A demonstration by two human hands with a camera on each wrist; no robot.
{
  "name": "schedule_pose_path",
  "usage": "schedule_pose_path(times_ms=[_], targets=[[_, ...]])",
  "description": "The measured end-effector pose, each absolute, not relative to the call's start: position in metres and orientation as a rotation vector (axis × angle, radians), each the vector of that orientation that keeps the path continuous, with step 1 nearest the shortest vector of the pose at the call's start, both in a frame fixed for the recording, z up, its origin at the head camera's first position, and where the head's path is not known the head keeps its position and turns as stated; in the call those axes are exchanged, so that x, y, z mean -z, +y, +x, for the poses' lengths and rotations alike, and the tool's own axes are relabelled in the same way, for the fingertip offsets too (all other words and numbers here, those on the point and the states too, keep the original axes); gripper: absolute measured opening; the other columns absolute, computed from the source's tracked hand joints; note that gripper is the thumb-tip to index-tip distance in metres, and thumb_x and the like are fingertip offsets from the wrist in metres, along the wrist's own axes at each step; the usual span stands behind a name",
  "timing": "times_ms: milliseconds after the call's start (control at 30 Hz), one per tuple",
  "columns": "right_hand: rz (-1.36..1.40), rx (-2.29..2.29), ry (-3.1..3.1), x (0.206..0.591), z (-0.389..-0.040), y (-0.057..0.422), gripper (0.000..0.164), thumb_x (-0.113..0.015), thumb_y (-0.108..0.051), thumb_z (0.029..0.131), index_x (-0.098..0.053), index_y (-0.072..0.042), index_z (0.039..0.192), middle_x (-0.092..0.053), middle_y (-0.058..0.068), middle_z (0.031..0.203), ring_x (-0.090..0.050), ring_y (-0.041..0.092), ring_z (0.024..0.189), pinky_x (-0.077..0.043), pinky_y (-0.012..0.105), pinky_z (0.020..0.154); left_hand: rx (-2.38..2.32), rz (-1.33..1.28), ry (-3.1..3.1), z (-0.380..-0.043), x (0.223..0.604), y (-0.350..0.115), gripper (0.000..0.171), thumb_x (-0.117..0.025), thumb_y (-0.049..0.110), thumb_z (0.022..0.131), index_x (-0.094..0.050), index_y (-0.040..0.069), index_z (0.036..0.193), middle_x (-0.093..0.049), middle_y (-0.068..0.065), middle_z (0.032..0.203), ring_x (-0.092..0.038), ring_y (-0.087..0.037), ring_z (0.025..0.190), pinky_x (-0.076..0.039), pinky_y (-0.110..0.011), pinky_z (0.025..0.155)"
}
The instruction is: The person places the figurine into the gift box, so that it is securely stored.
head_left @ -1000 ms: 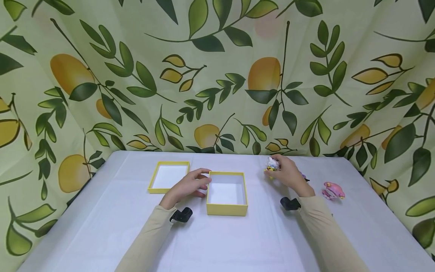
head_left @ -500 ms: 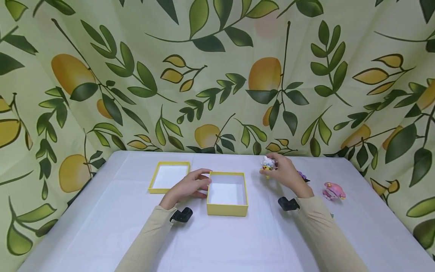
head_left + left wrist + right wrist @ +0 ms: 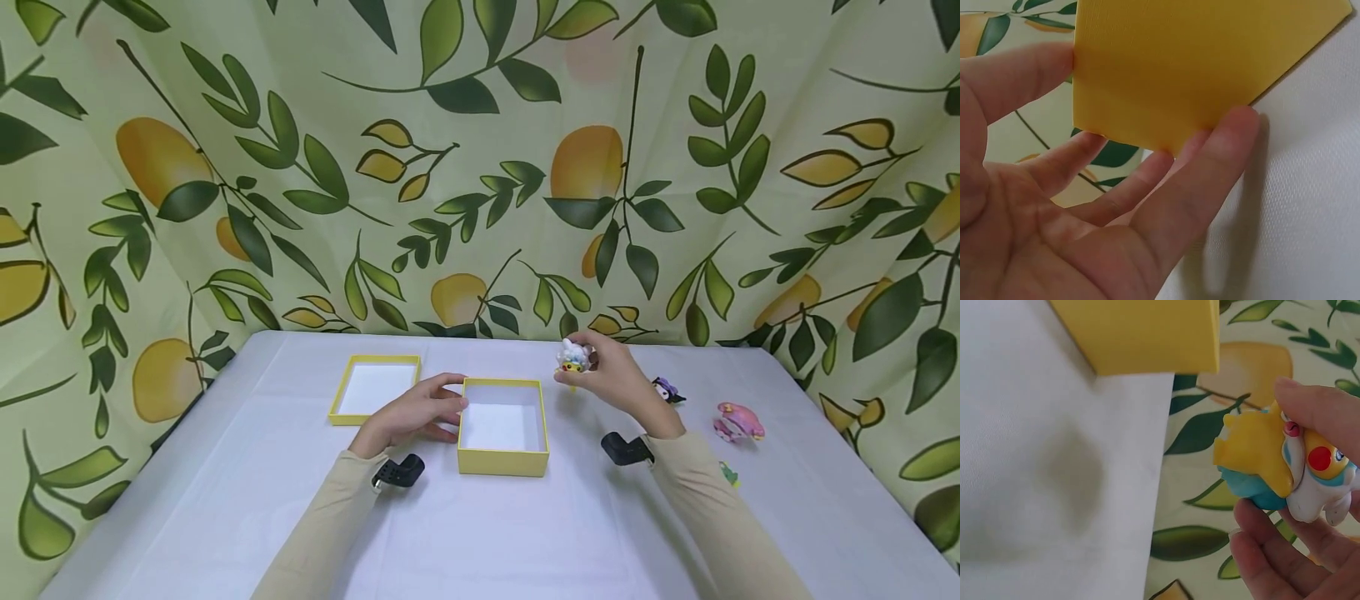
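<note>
A yellow open-topped box (image 3: 503,462) with a white inside stands mid-table. My left hand (image 3: 416,408) rests against its left side, fingers loosely bent; in the left wrist view the fingertips (image 3: 1244,122) touch the yellow wall (image 3: 1160,69) and its edges. My right hand (image 3: 615,375) pinches a small toy figurine (image 3: 1260,447) between thumb and fingers, to the right of the box and raised over the table. The figurine has a white, fluffy-looking head, a yellow face with red cheek spots, and yellow and teal parts. The fingers cover some of it.
A shallow yellow-rimmed box lid (image 3: 345,379) lies behind the left hand. On the right are a purple-and-black figurine (image 3: 666,390), a pink figurine (image 3: 738,422) and a small green toy (image 3: 729,474) partly hidden by the right sleeve. A patterned curtain (image 3: 487,208) hangs behind the table.
My right hand has moved left toward the box with the figurine, uncovering the purple-and-black figurine and the green toy. My left hand and the box stay put.
</note>
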State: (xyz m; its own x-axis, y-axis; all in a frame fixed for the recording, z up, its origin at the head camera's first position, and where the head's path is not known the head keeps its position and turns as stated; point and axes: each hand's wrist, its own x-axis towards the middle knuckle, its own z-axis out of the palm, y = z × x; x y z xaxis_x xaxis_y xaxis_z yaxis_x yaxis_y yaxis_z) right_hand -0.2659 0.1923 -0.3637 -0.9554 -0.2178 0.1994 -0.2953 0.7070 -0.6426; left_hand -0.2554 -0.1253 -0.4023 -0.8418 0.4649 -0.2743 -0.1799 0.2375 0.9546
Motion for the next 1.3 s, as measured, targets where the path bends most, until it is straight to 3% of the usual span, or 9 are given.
schedule_pose_path(times_ms=[267, 633, 833, 967, 1100, 1300], targets=[[0.519, -1.097, -2.770, 0.356, -0.255, 0.178, 0.058, -0.083, -0.019, 0.080, -0.056, 0.000, 0.129, -0.064, 0.017, 0.115, -0.061, 0.028, 0.094, -0.055, 0.032, 0.077, -1.705, 0.237, 1.976, -0.255, 0.402, -0.125, 0.054, -0.057, 0.013, 0.099, -0.036, 0.005, 0.149, -0.051, -0.021, 0.128, -0.059, -0.022, 0.092, -0.062, -0.044, 0.083], [0.676, -1.185, -2.706, 0.347, -0.245, 0.156, 0.052, -0.084, -0.014, 0.078, -0.060, -0.001, 0.122, -0.066, 0.012, 0.104, -0.064, 0.024, 0.089, -0.057, 0.025, 0.073, -1.724, 0.225, 1.974, -0.255, 0.403, -0.124, 0.053, -0.059, 0.012, 0.099, -0.037, 0.005, 0.147, -0.052, -0.019, 0.127, -0.059, -0.022, 0.092, -0.062, -0.044, 0.082], [0.734, -1.211, -2.701, 0.346, -0.241, 0.147, 0.050, -0.085, -0.014, 0.078, -0.061, -0.002, 0.120, -0.066, 0.011, 0.102, -0.063, 0.020, 0.088, -0.060, 0.032, 0.076, -1.710, 0.225, 1.982, -0.255, 0.402, -0.124, 0.052, -0.059, 0.013, 0.099, -0.038, 0.006, 0.146, -0.053, -0.020, 0.126, -0.059, -0.022, 0.092, -0.062, -0.044, 0.083], [0.772, -1.244, -2.702, 0.348, -0.238, 0.140, 0.046, -0.085, -0.014, 0.077, -0.062, -0.004, 0.116, -0.066, 0.008, 0.100, -0.064, 0.018, 0.087, -0.060, 0.029, 0.074, -1.698, 0.225, 1.994, -0.256, 0.402, -0.124, 0.052, -0.059, 0.013, 0.098, -0.039, 0.006, 0.146, -0.053, -0.021, 0.127, -0.060, -0.023, 0.094, -0.062, -0.045, 0.082], [0.810, -1.245, -2.720, 0.351, -0.236, 0.133, 0.044, -0.086, -0.015, 0.077, -0.063, -0.005, 0.114, -0.066, 0.006, 0.101, -0.062, 0.016, 0.086, -0.058, 0.024, 0.071, -1.686, 0.217, 2.011, -0.256, 0.402, -0.123, 0.052, -0.060, 0.014, 0.098, -0.040, 0.007, 0.146, -0.053, -0.020, 0.127, -0.061, -0.024, 0.096, -0.062, -0.045, 0.083], [0.829, -1.160, -2.754, 0.357, -0.234, 0.122, 0.046, -0.086, -0.017, 0.076, -0.064, -0.005, 0.114, -0.066, 0.005, 0.104, -0.060, 0.015, 0.089, -0.056, 0.025, 0.075, -1.677, 0.221, 2.020, -0.256, 0.402, -0.124, 0.051, -0.060, 0.015, 0.099, -0.041, 0.007, 0.145, -0.053, -0.020, 0.128, -0.061, -0.024, 0.097, -0.062, -0.046, 0.084]])
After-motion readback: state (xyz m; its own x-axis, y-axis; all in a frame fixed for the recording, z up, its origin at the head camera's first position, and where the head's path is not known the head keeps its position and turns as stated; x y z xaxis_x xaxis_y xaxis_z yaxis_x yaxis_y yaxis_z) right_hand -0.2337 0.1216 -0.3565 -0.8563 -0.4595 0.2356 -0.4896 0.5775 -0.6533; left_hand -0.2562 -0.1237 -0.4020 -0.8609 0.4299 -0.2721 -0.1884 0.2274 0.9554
